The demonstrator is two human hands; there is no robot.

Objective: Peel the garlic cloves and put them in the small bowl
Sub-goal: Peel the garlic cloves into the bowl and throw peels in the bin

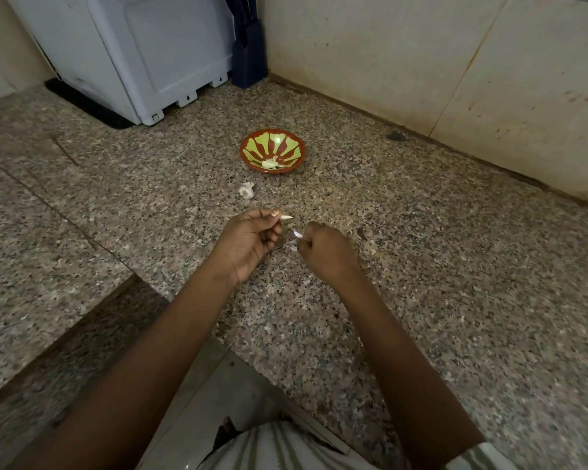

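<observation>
**A Clove in One Hand, Skin in the Other**

The left hand (pixel 248 237) pinched a garlic clove (pixel 286 217) between its thumb and a finger, and the pale tip stuck out. The right hand (pixel 323 251) was curled, pinching a thin bit of skin (pixel 296 235) just beside the clove. Both hands were over the speckled counter (pixel 421 249). Farther back sat the small bowl (pixel 302 154) with peeled cloves (pixel 270 163) inside. A garlic piece (pixel 246 190) lay between the bowl and the hands.
</observation>
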